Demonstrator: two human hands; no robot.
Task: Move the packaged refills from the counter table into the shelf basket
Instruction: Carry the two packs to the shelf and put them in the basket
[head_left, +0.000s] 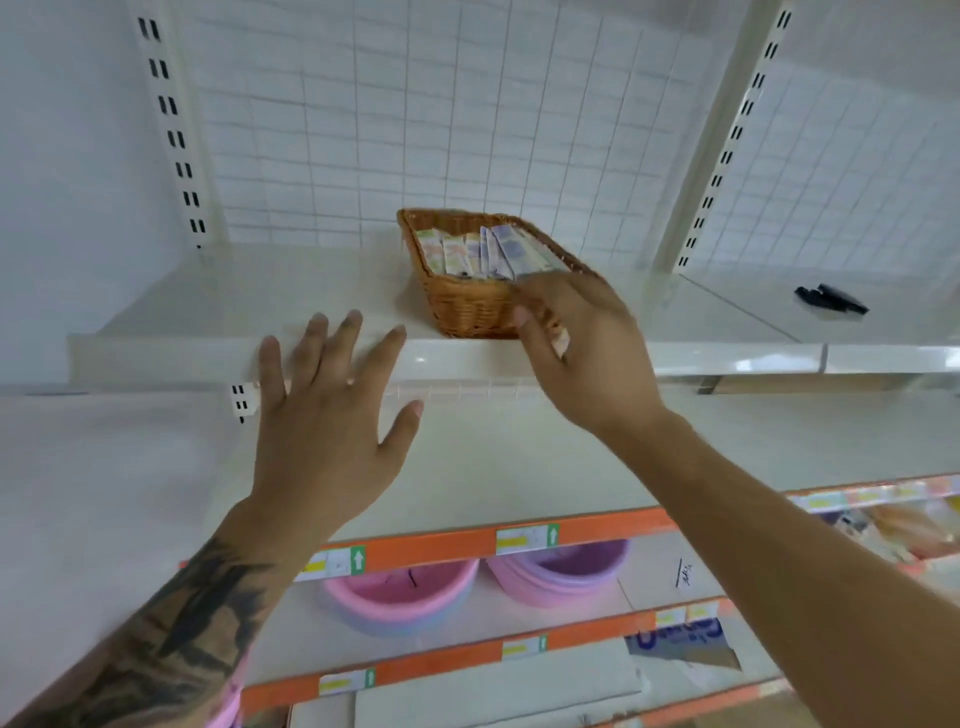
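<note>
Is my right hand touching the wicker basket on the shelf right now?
Touching. In the head view the right hand wraps the near corner of the wicker basket, thumb against its front wall.

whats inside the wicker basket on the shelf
The wicker basket holds a row of packaged refills standing on edge, pastel wrappers showing. The right hand covers the basket's near right corner, so anything there, and the basket floor under the packs, is hidden.

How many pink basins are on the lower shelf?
2. One pink basin sits left under the orange shelf edge, the other basin right beside it. Each looks like a nested stack, so more may be hidden.
</note>
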